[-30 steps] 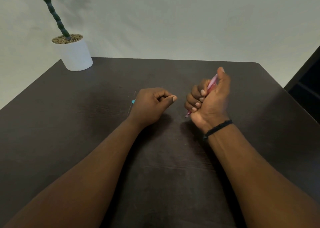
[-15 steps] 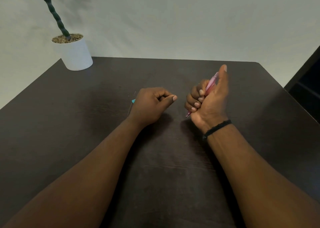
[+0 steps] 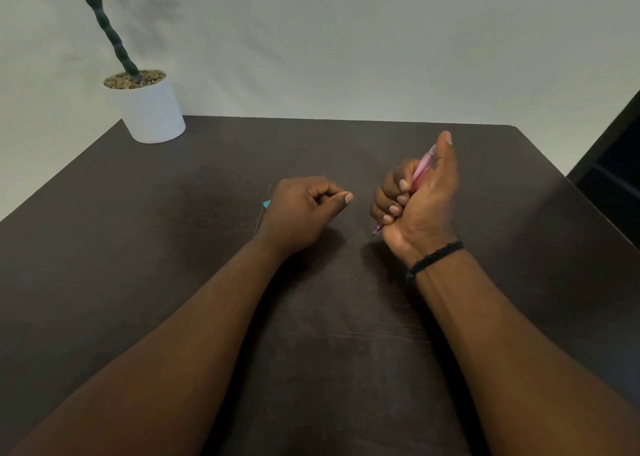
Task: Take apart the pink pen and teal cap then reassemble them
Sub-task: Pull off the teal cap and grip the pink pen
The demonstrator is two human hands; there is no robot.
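The right hand point(image 3: 417, 201) fists the pink pen point(image 3: 420, 170) (tip poking below the grip); the left hand's point(image 3: 301, 209) curled grip hides all but a teal cap point(image 3: 266, 203) sliver.

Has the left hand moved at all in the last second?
No. The left hand rests closed on the table, the same way off the white pot as before.

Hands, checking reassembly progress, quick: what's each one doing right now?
Left hand: closed; a teal bit shows behind it, hold unclear.
Right hand: fisted around the pink pen.
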